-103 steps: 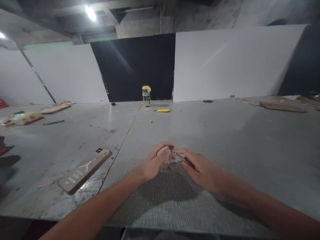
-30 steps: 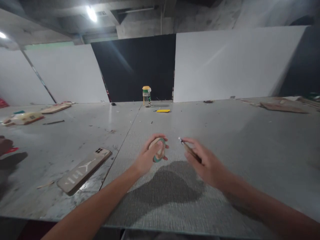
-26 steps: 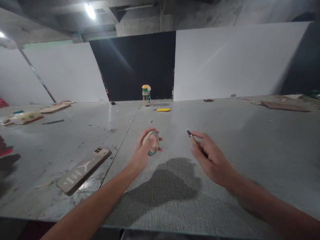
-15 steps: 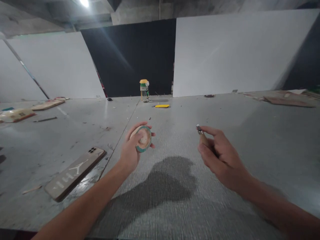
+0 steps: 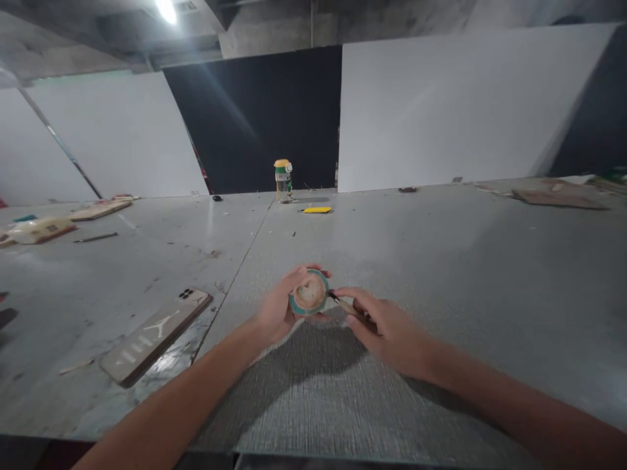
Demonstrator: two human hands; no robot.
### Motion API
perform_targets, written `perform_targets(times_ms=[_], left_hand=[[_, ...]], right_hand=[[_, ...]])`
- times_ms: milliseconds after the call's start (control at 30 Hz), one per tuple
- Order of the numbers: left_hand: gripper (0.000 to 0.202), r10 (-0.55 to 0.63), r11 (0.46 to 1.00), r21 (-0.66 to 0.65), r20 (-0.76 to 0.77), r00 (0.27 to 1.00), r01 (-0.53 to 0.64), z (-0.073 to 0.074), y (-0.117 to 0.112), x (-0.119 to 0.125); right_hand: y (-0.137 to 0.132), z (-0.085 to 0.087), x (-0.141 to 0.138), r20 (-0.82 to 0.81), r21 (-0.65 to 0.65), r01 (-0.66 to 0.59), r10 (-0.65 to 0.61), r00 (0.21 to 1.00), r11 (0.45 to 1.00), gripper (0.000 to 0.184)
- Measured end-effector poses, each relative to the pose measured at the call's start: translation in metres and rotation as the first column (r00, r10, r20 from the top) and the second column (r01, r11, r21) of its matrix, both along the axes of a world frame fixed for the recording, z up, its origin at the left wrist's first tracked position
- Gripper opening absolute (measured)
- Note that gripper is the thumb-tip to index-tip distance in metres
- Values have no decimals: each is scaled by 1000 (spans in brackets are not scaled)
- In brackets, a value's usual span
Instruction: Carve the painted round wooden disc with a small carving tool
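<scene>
My left hand (image 5: 277, 311) is closed round a small round wooden piece with a teal rim (image 5: 308, 294), its flat pale face turned up toward me. My right hand (image 5: 382, 324) pinches a thin wooden-handled tool (image 5: 343, 304) like a pen. The tool's dark tip touches the right edge of the round piece. Both hands hover just above the grey metal table (image 5: 441, 261), near its front middle.
A phone in a tan case (image 5: 155, 333) lies face down at the left. At the far edge stand a bottle with a yellow cap (image 5: 283, 180) and a yellow utility knife (image 5: 317, 209). Wooden boards (image 5: 100, 209) and scraps (image 5: 553, 198) lie at both far corners. White panels (image 5: 455, 111) back the table.
My hands had moved apart, with the round piece lifted and turned in my left hand. They have come back together and lower, and the tool tip meets the piece's edge again.
</scene>
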State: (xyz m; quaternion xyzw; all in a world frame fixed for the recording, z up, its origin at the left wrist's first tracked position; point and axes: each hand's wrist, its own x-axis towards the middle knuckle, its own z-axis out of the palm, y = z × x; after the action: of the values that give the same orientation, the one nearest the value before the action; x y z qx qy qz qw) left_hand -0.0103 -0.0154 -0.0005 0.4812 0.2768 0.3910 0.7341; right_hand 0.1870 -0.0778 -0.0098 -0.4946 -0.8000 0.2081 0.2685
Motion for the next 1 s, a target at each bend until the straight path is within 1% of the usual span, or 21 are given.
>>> perform_targets(times_ms=[67,167,333,600,900,1000], left_hand=[[34,-1,1000,10,-15,1000,1,1,-1,-1],[34,-2,1000,-16,-14,1000,1,2,-3,1],[43,-31,1000,5,11,999,31,1,-6,4],[55,-9,1000,30,-58,998,11,-3,-5,4],[59,-80,993,87,-69,994,86,-7,-4,4],[62,-77,993,89,-65,995,82,-8,-5,4]], right_hand=[[-1,1,-1,-19,4,1,-1,1000,1000,37],[-4,3,-1,-46,3,-6,6,999,1000,35],[-6,1,-1,-29,-18,-6,5,1000,1000,33],[-3,-3,-1,-77,-32,-7,5,997,999,27],[0,-2,2,-78,68,32,-26,997,997,25],[0,-1,1,-87,92,46,-38,995,995,26]])
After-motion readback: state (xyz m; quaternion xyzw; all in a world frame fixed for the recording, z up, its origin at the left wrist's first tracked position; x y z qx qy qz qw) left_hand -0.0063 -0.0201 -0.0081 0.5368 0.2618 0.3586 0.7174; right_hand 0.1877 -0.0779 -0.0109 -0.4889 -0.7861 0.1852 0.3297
